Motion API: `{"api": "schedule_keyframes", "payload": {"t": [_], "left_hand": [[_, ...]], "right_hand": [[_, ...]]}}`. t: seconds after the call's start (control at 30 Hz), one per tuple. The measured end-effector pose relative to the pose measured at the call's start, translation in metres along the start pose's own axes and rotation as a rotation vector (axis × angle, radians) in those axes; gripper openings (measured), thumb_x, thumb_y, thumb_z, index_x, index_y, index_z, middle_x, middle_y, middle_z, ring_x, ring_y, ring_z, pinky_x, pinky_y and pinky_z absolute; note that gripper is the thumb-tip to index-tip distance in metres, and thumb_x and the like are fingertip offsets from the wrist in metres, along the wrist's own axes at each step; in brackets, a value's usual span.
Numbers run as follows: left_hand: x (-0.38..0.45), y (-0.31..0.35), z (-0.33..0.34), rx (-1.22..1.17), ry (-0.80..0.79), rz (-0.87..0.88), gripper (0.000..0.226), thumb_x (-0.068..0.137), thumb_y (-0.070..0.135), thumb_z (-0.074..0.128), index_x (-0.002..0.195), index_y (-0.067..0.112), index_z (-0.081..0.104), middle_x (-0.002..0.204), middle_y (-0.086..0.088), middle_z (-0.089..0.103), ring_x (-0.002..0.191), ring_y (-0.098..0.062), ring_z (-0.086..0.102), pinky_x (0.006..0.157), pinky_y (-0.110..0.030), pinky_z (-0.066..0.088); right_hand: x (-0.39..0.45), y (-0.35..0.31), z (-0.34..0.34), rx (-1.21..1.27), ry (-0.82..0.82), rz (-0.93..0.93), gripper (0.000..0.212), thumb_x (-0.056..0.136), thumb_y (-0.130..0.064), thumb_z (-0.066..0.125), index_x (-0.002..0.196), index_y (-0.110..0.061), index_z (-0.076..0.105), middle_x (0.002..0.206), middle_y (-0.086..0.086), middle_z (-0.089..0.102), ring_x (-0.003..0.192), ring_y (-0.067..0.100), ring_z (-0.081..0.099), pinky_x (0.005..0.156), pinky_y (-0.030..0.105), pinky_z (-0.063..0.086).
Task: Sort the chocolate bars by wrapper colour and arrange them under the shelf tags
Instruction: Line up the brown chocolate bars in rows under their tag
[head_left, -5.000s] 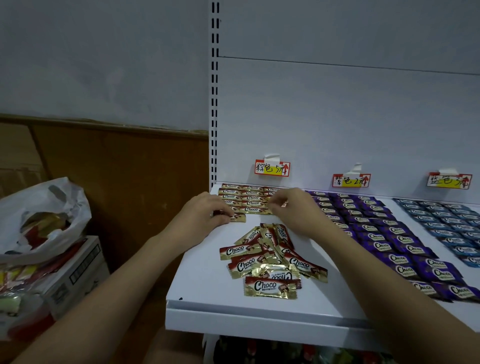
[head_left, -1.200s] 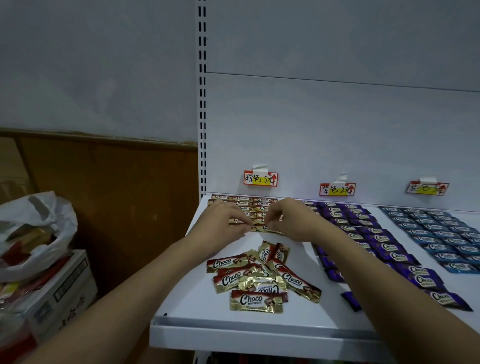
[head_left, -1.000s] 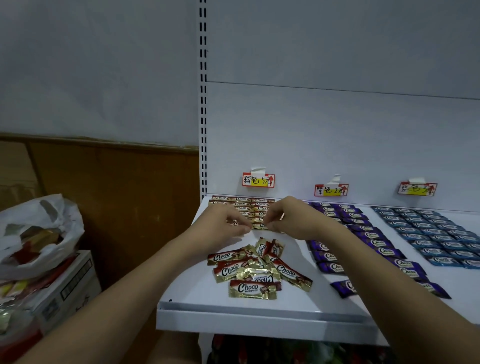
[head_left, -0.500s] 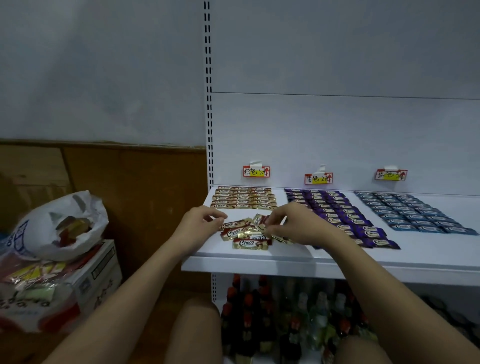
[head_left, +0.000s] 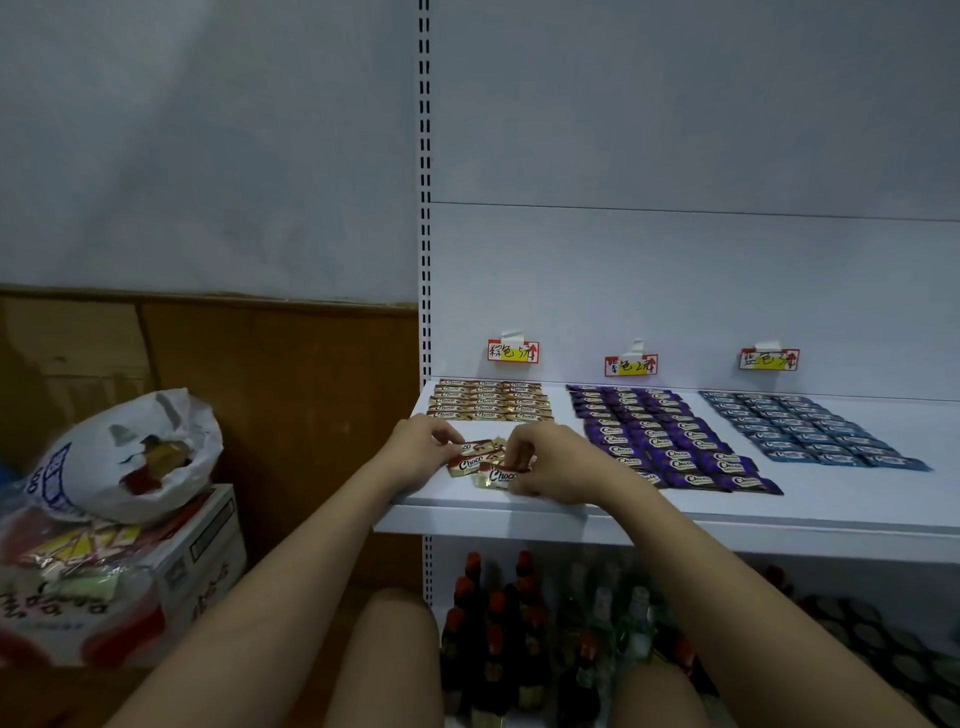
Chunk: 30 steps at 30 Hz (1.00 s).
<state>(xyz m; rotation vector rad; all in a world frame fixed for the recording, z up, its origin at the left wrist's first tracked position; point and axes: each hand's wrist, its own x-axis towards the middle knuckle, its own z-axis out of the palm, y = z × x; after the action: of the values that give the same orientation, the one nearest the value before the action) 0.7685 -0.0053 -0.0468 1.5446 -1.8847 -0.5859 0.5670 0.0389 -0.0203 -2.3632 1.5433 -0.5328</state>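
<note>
Two hands at work on a small loose heap of brown-and-gold bars (head_left: 488, 465) near the front left of the white shelf (head_left: 727, 506). Left hand (head_left: 418, 447): fingers curled down, tips pinching the left end of the topmost bar (head_left: 474, 448), knuckles up, wrist low over the shelf edge. Right hand (head_left: 550, 460): fingers bent and closed onto the heap's right side, thumb tucked toward the bar marked "Choco" (head_left: 501, 475); exactly which wrapper gripped, hard to tell. Both forearms bare, reaching forward and slightly inward from the bottom of the view, hands close together with the heap between them.

Behind the heap, against the back panel: neat rows of brown bars (head_left: 488, 406) under the left tag (head_left: 513, 351). To the right: a larger block of purple bars (head_left: 660, 436) under the middle tag (head_left: 631, 365), its nearest row just beside the right wrist. Further right, well apart from the hands: blue bars (head_left: 810, 428) in rows under the right tag (head_left: 769, 359).

Below the shelf: dark and clear bottles (head_left: 545, 639) standing crowded together. Off to the left: a white plastic bag (head_left: 124, 457) with its mouth open, sitting on a cardboard box (head_left: 208, 551). Bare knees at the bottom edge
</note>
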Motion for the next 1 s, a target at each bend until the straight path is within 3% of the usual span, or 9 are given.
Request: {"api": "schedule_keyframes", "payload": {"t": [0.07,0.2,0.3,0.47,0.53,0.73,0.87,1.0], "left_hand": [[0.002,-0.003,-0.001,-0.16,0.025,-0.032,0.008,0.089,0.014,0.067,0.095,0.017,0.072,0.104,0.0,0.064,0.099,-0.019,0.059,0.078,-0.03,0.054],[0.007,-0.013,-0.014,-0.404,0.075,-0.122,0.013,0.084,0.005,0.071,0.092,0.016,0.073,0.1,-0.002,0.065,0.095,-0.019,0.062,0.071,-0.024,0.057],[0.014,-0.024,-0.025,-0.285,0.082,-0.118,0.017,0.086,0.012,0.07,0.1,0.021,0.075,0.102,0.007,0.064,0.097,-0.013,0.059,0.073,-0.024,0.055],[0.03,-0.038,-0.03,-0.185,0.101,-0.037,0.019,0.088,0.011,0.068,0.1,0.023,0.074,0.105,0.005,0.064,0.097,-0.011,0.058,0.075,-0.022,0.054],[0.039,-0.04,-0.029,-0.155,0.102,-0.005,0.018,0.088,0.011,0.067,0.101,0.023,0.074,0.104,0.006,0.065,0.097,-0.009,0.058,0.076,-0.021,0.053],[0.065,-0.051,-0.017,-0.165,0.116,0.059,0.017,0.089,0.016,0.067,0.102,0.025,0.074,0.097,0.015,0.062,0.086,0.004,0.054,0.059,-0.008,0.041],[0.07,-0.053,-0.007,-0.098,0.165,0.128,0.02,0.09,0.019,0.066,0.108,0.025,0.072,0.108,0.011,0.059,0.095,-0.007,0.054,0.07,-0.012,0.041],[0.069,-0.058,-0.003,-0.087,0.152,0.16,0.025,0.09,0.025,0.066,0.114,0.027,0.07,0.119,0.011,0.056,0.113,-0.011,0.045,0.094,-0.031,0.042]], "right_hand": [[0.002,0.002,-0.004,0.053,0.024,0.028,0.018,0.08,-0.016,0.076,0.086,-0.025,0.062,0.093,-0.007,0.063,0.086,0.012,0.061,0.069,0.021,0.049],[0.011,0.006,-0.018,0.203,0.112,0.079,0.014,0.081,-0.015,0.077,0.088,-0.017,0.065,0.086,-0.002,0.069,0.078,0.011,0.067,0.065,0.024,0.054],[0.024,0.01,-0.027,0.256,0.166,0.108,0.012,0.081,-0.013,0.077,0.087,-0.013,0.067,0.082,0.003,0.071,0.076,0.017,0.069,0.071,0.033,0.057],[0.059,0.017,-0.024,0.265,0.144,0.171,0.009,0.082,-0.01,0.075,0.087,-0.011,0.069,0.083,0.005,0.072,0.081,0.021,0.069,0.074,0.035,0.057],[0.075,0.02,-0.018,0.257,0.131,0.187,0.007,0.083,-0.008,0.074,0.087,-0.011,0.069,0.084,0.006,0.072,0.081,0.02,0.068,0.071,0.033,0.056],[0.118,0.03,-0.003,0.299,0.093,0.24,0.005,0.085,-0.008,0.072,0.088,-0.01,0.07,0.08,0.004,0.067,0.066,0.01,0.058,0.053,0.017,0.044],[0.131,0.04,0.0,0.401,0.082,0.257,0.005,0.085,-0.005,0.071,0.09,-0.006,0.07,0.085,0.011,0.07,0.074,0.016,0.06,0.071,0.03,0.052],[0.128,0.051,0.004,0.456,0.113,0.284,0.006,0.086,-0.008,0.071,0.089,-0.014,0.07,0.09,0.008,0.071,0.082,0.017,0.064,0.074,0.029,0.053]]}}
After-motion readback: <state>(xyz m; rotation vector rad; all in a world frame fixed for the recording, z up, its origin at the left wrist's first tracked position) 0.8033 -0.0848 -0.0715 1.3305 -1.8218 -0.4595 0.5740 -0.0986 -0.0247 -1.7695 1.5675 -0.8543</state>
